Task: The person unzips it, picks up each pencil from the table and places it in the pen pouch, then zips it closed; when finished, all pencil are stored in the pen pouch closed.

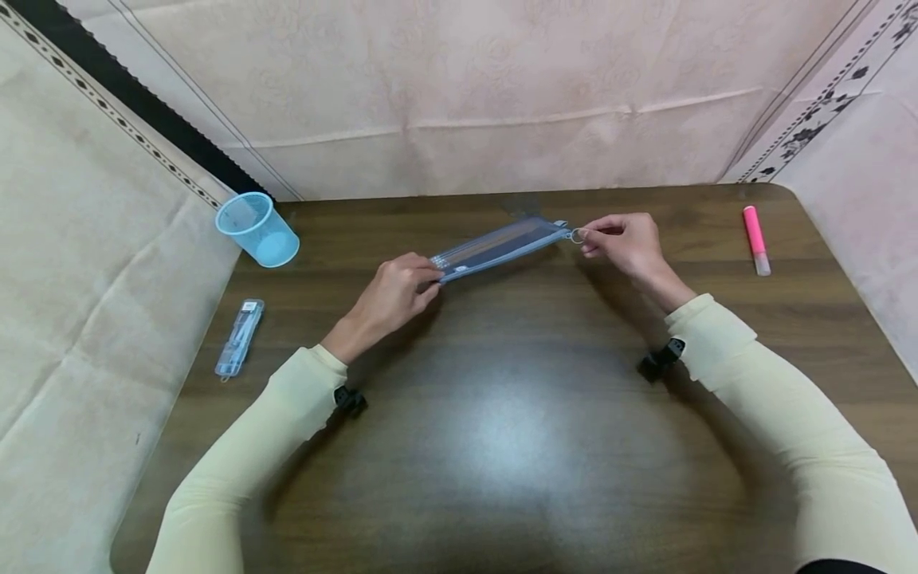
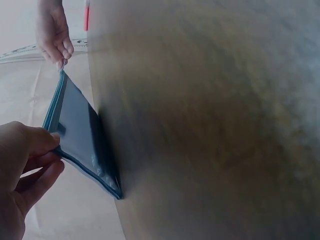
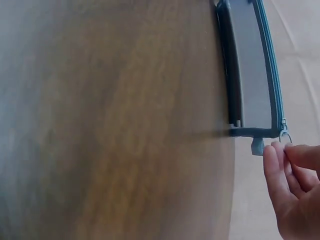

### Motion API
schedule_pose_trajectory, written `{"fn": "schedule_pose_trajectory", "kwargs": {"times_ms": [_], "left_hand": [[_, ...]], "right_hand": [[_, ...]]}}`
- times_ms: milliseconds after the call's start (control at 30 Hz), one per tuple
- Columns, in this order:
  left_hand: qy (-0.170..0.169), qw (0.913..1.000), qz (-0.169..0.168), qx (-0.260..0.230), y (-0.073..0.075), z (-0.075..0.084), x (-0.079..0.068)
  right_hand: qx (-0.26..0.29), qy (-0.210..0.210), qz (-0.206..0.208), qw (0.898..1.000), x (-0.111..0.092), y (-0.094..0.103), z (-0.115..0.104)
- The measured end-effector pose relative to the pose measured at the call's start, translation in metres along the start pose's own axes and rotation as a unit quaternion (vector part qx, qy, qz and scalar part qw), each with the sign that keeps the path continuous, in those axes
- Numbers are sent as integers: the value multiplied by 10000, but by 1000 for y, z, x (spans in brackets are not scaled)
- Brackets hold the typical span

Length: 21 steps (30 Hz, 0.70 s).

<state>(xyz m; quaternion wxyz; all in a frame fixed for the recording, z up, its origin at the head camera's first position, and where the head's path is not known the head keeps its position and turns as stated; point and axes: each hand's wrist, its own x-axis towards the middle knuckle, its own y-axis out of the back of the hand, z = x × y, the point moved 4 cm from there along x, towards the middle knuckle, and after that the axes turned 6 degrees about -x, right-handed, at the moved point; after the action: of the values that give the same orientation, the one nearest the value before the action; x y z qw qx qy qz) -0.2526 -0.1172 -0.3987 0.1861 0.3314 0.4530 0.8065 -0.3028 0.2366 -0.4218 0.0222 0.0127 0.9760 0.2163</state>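
Observation:
A blue-edged see-through zipper pouch (image 1: 502,243) is held up between both hands over the far middle of the table. My left hand (image 1: 398,291) pinches its left end, thumb and fingers on the trim, as the left wrist view also shows. At the other end my right hand (image 1: 627,247) pinches the metal ring (image 3: 285,136) of the zipper pull, which sits at the pouch's right corner. Beside that corner a small fabric tab (image 3: 257,146) sticks out. In the right wrist view the zipper runs along the pouch's edge up to the ring.
A light blue plastic cup (image 1: 260,229) stands tilted-looking at the table's far left corner. Nearer on the left lies a clear blue case (image 1: 240,339). A pink marker (image 1: 756,241) lies at the far right. Pale cloth (image 1: 466,96) hangs behind the wooden table (image 1: 502,446).

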Motion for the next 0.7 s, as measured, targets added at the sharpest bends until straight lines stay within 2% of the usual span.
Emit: {"fn": "schedule_pose_trajectory", "kwargs": {"times_ms": [200,300,367,467,567,700], "left_hand": [[241,9978,-214,585,4,-14,2],[364,9921,-771,921,0,-17,7],[493,9850,-1218,1120,-6,-19,10],[718,9736,-1713,1327,-16,-18,9],[756,9691,-1887,1400,-20,-15,3],[697,9673,-2016,1376,-26,-10,-4]], "right_hand": [[-832,185,-763,9934,-12,-3,-5],[-1213,117,-1267,9844,-22,-4,-5],[-1447,94,-1751,9738,-30,-4,-4],[-1898,109,-2440,9510,-41,-8,-1],[-2339,226,-2831,9299,-47,-16,0],[-2710,252,-3065,9121,-48,-21,3]]}}
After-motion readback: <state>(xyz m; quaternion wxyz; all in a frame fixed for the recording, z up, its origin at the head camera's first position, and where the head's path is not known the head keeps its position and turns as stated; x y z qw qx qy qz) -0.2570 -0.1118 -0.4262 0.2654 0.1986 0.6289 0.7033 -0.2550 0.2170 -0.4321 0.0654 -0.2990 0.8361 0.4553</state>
